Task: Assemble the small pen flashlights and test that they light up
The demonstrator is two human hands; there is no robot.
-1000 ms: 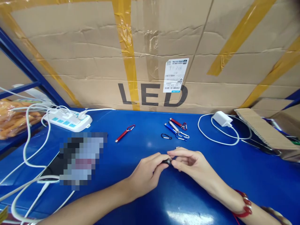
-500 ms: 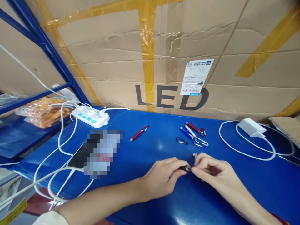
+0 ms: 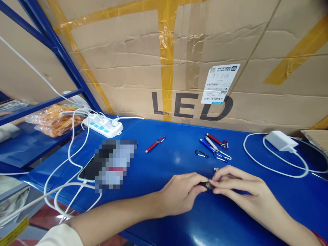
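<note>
Clock centre: the black piece point(image 3: 206, 185), over the blue table point(image 3: 174, 213), from which every hour below is read.
Orange bundle point(image 3: 51, 119): wrapped in clear plastic, seen on a shelf at 10 o'clock.
White power strip point(image 3: 109, 130): crowded with plugs and cables, set on the table at 10 o'clock.
Phone point(image 3: 89, 169): laid flat at 9 o'clock, joined to a white cable, most of its screen pixelated.
Red penlight point(image 3: 152, 147): laid alone at 10 o'clock, its red clip pointed away toward the carton.
Left hand point(image 3: 182, 194): reached in from 8 o'clock; fingers curled and thumb closed, with the black piece pinched at the tips.
Carton point(image 3: 123, 75): stood upright across 12 o'clock, patched with yellow tape and marked "LED"; a white label point(image 3: 220, 83) is stuck above the letters.
Black clip point(image 3: 201, 154): laid at 12 o'clock, just beside the cluster.
Cluster point(image 3: 208, 144): blue, silver and red penlights, with clips attached, laid close together at 12 o'clock.
Small silver part point(image 3: 216, 169): seen at 1 o'clock; whether it is held or lying cannot be told.
Right hand point(image 3: 243, 186): reached in from 4 o'clock; thumb and fingertips brought together on the right end of the black piece.
White charger point(image 3: 281, 140): laid at 2 o'clock, with its cable looped around it.
</note>
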